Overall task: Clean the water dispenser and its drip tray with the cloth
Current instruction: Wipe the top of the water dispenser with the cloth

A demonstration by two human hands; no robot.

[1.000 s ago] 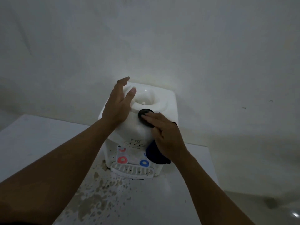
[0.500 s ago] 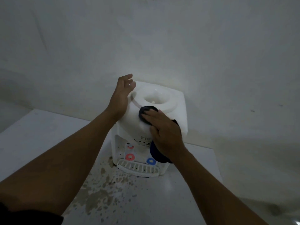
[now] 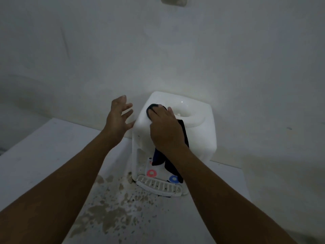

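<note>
Left hand [image 3: 118, 118] lifted off dispenser [image 3: 197, 138], grip released; right [image 3: 164, 128] presses down-hanging cloth [image 3: 159, 158]

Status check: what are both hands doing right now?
Right hand presses dark cloth on dispenser top. Left hand open beside it. Drip tray unobstructed.

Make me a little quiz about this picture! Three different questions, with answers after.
1. True or false: the left hand holds the cloth.
2. Which hand presses the cloth on top of the dispenser?
3. Pick one: the tap discs above the drip tray are A) red and blue, B) green and yellow.

Key: 1. False, it is open and holds nothing. 2. The right hand. 3. A.
</note>
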